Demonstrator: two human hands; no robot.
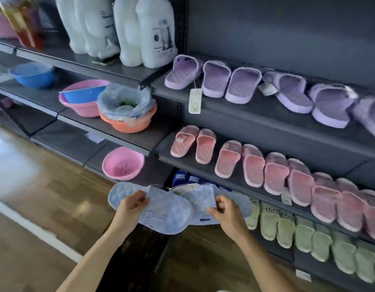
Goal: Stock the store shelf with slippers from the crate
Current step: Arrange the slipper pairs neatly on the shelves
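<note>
Here a pair of pale blue quilted soft-plastic slippers [165, 213] is held in the air between both hands, in front of the lowest shelf. The left hand [129, 205] pinches the near slipper's side edge, thumb on top and fingers curled beneath. The right hand [226, 210] has its fingers curled round an edge of the second slipper, which lies partly under the first. They should handle as light, bendy, tough things, not fragile, and the quilted surface ought to give a sure grip. A string with a paper tag [178, 191] seems to tie them, so they probably move as one bundle; each is best held by its side rim or strap. The near slipper's long axis runs from beyond the left hand, up and leftward, down toward the gap between the wrists. The other stretches rightward past the right hand. Heel from toe I cannot tell. A row of pale green slippers [304, 234] lies just right of the right hand, and dark blue slippers [182, 178] sit just beyond both hands.
</note>
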